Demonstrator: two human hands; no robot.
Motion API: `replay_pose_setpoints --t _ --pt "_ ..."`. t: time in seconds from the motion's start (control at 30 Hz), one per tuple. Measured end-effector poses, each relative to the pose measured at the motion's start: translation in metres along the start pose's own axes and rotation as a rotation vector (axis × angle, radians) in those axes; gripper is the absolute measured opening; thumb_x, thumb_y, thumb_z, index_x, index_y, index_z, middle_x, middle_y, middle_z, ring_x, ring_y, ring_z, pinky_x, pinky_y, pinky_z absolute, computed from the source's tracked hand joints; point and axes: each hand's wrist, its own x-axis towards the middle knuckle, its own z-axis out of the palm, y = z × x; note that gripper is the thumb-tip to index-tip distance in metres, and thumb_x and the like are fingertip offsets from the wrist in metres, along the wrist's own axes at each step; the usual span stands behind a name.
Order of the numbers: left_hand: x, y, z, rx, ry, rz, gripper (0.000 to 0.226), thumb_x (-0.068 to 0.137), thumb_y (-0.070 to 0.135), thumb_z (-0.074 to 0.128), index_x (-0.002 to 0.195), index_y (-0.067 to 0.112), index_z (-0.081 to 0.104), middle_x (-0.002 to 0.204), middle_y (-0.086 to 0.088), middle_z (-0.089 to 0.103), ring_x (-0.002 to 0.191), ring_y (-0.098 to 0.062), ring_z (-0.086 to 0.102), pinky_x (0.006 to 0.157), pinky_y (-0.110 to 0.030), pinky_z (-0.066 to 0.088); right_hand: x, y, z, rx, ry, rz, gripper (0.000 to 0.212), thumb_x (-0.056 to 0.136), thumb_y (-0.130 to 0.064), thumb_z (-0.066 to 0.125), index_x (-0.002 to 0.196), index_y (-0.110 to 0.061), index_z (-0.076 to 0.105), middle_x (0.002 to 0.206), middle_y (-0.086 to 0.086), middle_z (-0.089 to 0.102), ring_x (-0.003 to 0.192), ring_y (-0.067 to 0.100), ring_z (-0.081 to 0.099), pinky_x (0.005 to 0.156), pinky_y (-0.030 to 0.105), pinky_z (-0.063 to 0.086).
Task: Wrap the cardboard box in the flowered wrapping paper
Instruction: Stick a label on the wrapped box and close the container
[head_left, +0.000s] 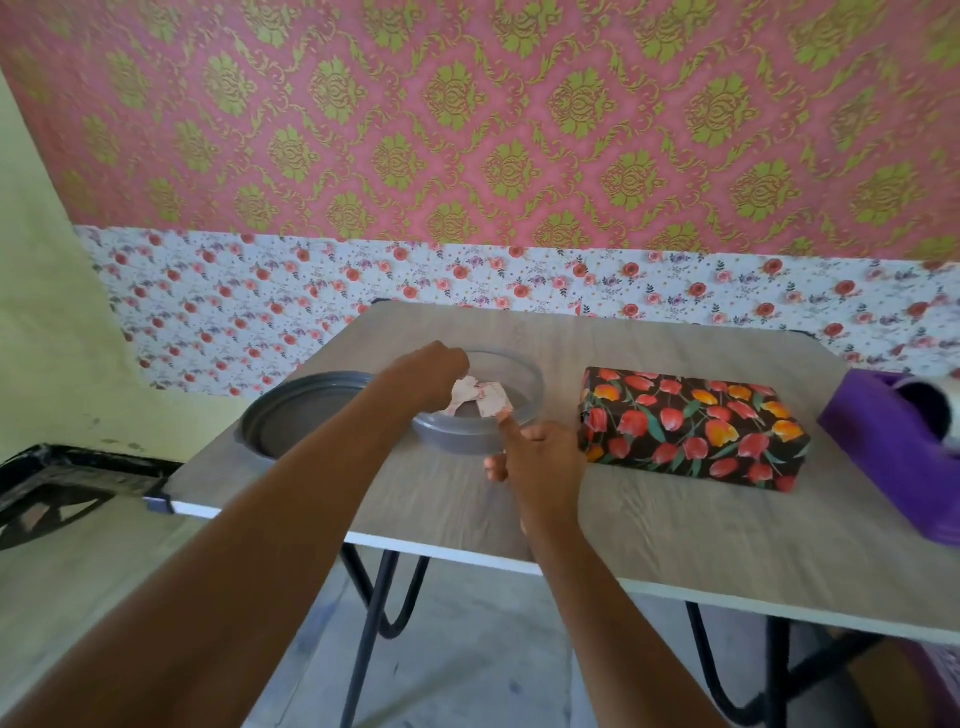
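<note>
Cardboard box (691, 426) already in flowered paper, centre-right on worktop (649, 530) | left hand (436, 374) pinches paper scraps (480, 399) over round container (467, 441) | right hand (545, 460) index out touching a scrap, gripping nothing | risk: scraps cling to finger, drop outside rim.

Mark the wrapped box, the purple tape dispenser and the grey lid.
wrapped box (691, 423), head view, middle of its flowered top face.
purple tape dispenser (883, 452), head view, its near side wall.
grey lid (296, 415), head view, its flat inner surface.
</note>
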Motion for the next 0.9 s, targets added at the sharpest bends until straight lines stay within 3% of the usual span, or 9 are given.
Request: replay_pose_setpoints --t 0.13,0.27,0.37,0.43,0.57,0.67,0.8,0.87,0.9 --pt "0.019 0.002 0.004 0.141 -0.045 -0.046 0.034 0.090 0.010 0.070 0.122 0.012 0.057 0.114 -0.011 0.061 0.095 -0.028 0.066 0.085 -0.041 0.058 0.008 0.002 0.004 0.006 -0.001 0.014 0.035 0.092 -0.040 0.074 0.077 -0.010 0.065 0.058 0.001 0.070 0.048 0.014 0.068 0.048 0.023 0.055" --pt "0.023 0.000 0.013 0.127 0.062 -0.108 0.025 0.095 0.010 0.065 0.119 0.014 0.058 0.109 -0.009 0.060 0.089 -0.026 0.065 0.082 -0.038 0.057 0.010 0.004 0.006 -0.061 0.006 -0.002 0.031 0.093 -0.038 0.073 0.074 -0.014 0.065 0.057 -0.006 0.069 0.049 0.011 0.068 0.052 0.022 0.057" --pt "0.021 -0.005 0.010 0.008 0.120 -0.139 0.020 0.097 0.016 0.061 0.116 0.015 0.058 0.109 -0.008 0.060 0.089 -0.027 0.063 0.081 -0.039 0.055 0.010 0.003 0.006 -0.051 0.017 0.003 0.031 0.093 -0.037 0.074 0.076 -0.012 0.064 0.056 -0.003 0.068 0.046 0.010 0.067 0.047 0.015 0.052" --pt "0.017 -0.009 0.005 -0.085 0.158 -0.128 0.007 0.099 0.020 0.059 0.104 0.015 0.058 0.106 -0.008 0.060 0.088 -0.026 0.061 0.074 -0.037 0.048 0.011 0.002 0.005 -0.049 0.054 0.019 0.033 0.092 -0.038 0.074 0.080 -0.010 0.063 0.056 0.002 0.067 0.044 0.007 0.063 0.044 0.012 0.047" --pt "-0.003 -0.011 -0.004 -0.241 0.231 -0.087 0.028 0.098 0.019 0.063 0.074 0.016 0.051 0.081 -0.006 0.059 0.070 -0.022 0.055 0.060 -0.030 0.042 0.012 0.001 0.004 -0.055 0.090 0.028 0.029 0.092 -0.037 0.074 0.083 -0.012 0.060 0.063 0.004 0.067 0.045 0.007 0.060 0.047 0.015 0.048" --pt "-0.029 -0.004 -0.011 -0.339 0.270 -0.046 0.024 0.098 0.015 0.062 0.075 0.014 0.056 0.074 -0.006 0.059 0.066 -0.021 0.052 0.057 -0.030 0.041 0.007 -0.001 0.001 -0.011 0.081 0.003 0.028 0.094 -0.034 0.072 0.082 -0.011 0.061 0.061 0.006 0.067 0.044 0.008 0.060 0.048 0.018 0.049" --pt "-0.070 0.017 -0.012 -0.479 0.409 0.047 0.015 0.095 0.009 0.066 0.080 0.006 0.064 0.078 -0.010 0.067 0.076 -0.029 0.062 0.069 -0.040 0.050 -0.003 -0.010 -0.006 0.202 0.048 0.045 0.034 0.100 -0.033 0.064 0.084 -0.003 0.062 0.064 0.007 0.063 0.047 0.014 0.059 0.045 0.022 0.049" --pt "-0.087 0.030 -0.006 -0.502 0.449 0.070 0.016 0.093 0.011 0.069 0.078 0.006 0.066 0.075 -0.007 0.068 0.073 -0.024 0.064 0.069 -0.036 0.051 -0.007 -0.014 -0.011 0.288 0.022 0.032 0.037 0.101 -0.036 0.063 0.081 -0.004 0.062 0.068 0.008 0.064 0.051 0.018 0.060 0.045 0.024 0.047" --pt "-0.095 0.037 -0.003 -0.525 0.466 0.073 0.018 0.091 0.012 0.072 0.075 0.009 0.066 0.071 -0.002 0.066 0.068 -0.017 0.062 0.065 -0.027 0.049 -0.011 -0.015 -0.016 0.296 0.014 0.015 0.037 0.101 -0.038 0.063 0.081 -0.007 0.063 0.070 0.008 0.066 0.055 0.019 0.062 0.047 0.025 0.047"
